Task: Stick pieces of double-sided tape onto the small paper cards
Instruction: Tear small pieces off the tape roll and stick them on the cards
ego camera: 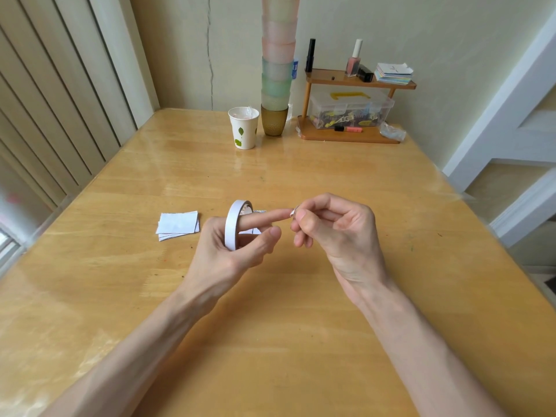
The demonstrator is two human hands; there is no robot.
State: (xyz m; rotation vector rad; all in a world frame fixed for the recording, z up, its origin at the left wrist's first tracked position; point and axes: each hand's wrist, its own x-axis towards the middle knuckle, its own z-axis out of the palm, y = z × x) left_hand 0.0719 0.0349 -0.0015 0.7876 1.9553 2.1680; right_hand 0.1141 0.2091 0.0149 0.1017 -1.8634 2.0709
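A white roll of double-sided tape [233,225] hangs like a ring on the extended forefinger of my left hand [231,251], above the wooden table [270,311]. My right hand [334,233] pinches a tiny white scrap of tape [292,212] right at the tip of that left forefinger. A small stack of white paper cards [178,225] lies on the table to the left of my left hand. Another card [251,231] lies partly hidden under the left fingers.
At the table's far side stand a paper cup [244,127] with scraps in it, a tall stack of coloured cups [277,70] and a small wooden shelf [349,133] with a clear plastic box [350,111], bottles and a pile of cards [393,73].
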